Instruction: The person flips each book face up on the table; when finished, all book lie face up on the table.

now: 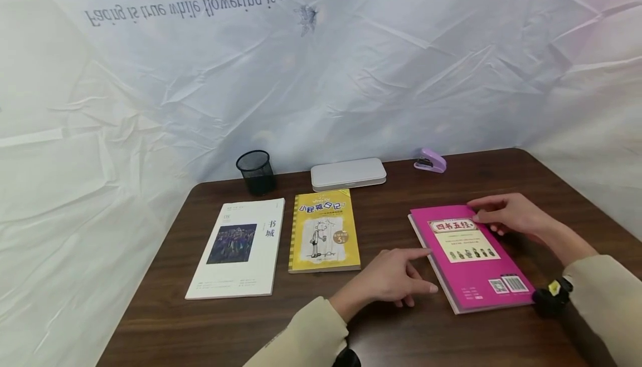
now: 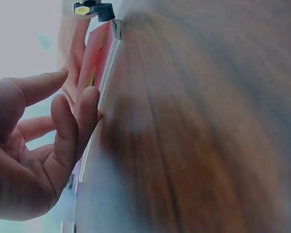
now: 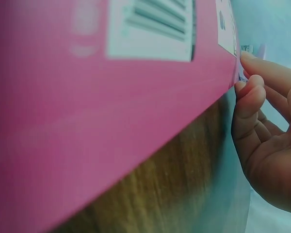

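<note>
Far left on one brown table [image 1: 210, 328], the first of three books: one white book [image 1: 230, 283], flat, one dark picture on its cover. One black mesh cup [image 1: 258, 180] stands just behind it. Next, book two: one yellow book [image 1: 299, 244], flat, one cartoon figure on the front. One white case [image 1: 348, 174] lies just beyond its far edge. Then the left hand [image 1: 393, 275], first of two: index finger straight, its tip at the near-left long edge of book three; thumb stretched out, other fingers loosely bent, no hold on anything. One lilac stapler [image 1: 433, 160] sits at the back of the table. Book three, the one pink book [image 1: 481, 278], lies at the right of the table, between the hands, one title label and one barcode on its cover. Furthest right, the right hand [image 1: 516, 214]: fingers bent, thumb on the cover, pinching the far right corner.
</note>
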Motion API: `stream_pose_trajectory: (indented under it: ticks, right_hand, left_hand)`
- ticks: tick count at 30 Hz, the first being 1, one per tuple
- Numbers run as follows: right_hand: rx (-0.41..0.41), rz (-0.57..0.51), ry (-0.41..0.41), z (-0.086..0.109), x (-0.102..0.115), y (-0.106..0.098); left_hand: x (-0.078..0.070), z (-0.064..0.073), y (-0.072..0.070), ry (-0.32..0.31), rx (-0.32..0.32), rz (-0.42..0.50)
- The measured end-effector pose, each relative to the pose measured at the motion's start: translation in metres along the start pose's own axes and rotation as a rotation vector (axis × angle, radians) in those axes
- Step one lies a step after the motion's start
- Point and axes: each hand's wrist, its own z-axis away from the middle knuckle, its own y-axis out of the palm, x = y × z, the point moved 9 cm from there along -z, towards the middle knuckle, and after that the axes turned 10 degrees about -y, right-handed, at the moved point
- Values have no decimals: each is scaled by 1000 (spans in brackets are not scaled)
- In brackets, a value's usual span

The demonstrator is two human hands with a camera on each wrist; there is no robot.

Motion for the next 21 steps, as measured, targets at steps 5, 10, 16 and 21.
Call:
stream_pose_trajectory:
  ticks: [5,10,16,21]
  right_hand:
    - [42,0,1,0,2,2]
    - [82,41,-20,-2,4,3]
    - [106,125,-47,-7,11,3]
    - [104,130,-46,-8,14,4]
  left_hand:
    - [-3,-3,3,-7,-2,13]
    - [-5,-5,5,-16,-12,1]
    - [-4,-6,5,-25,-6,1]
    - [-4,-6,5,-24,2,10]
